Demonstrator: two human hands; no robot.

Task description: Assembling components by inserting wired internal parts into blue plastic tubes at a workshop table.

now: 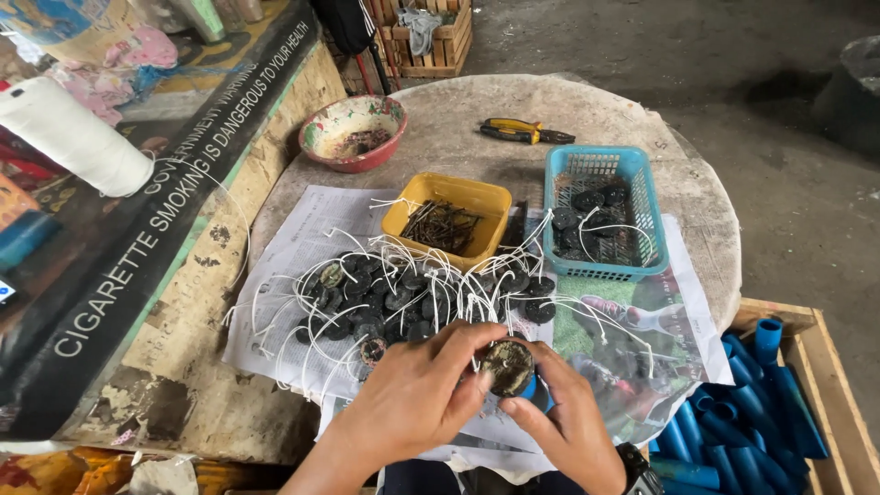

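Dark, round disc (509, 367) sits low over the newspaper-covered counter (477, 119), pinched between both hands: left hand (417, 403) fingers curled on its edge, right hand (573, 426) gripping beneath, just below the pile of stringed discs (403, 293).

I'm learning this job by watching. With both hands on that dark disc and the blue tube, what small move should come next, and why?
Probably press the dark disc squarely down into the blue tube. The left hand has its fingers on the disc's edge, the right hand grips the tube below it, and the disc sits over the tube's mouth; whether it is seated cannot be told.
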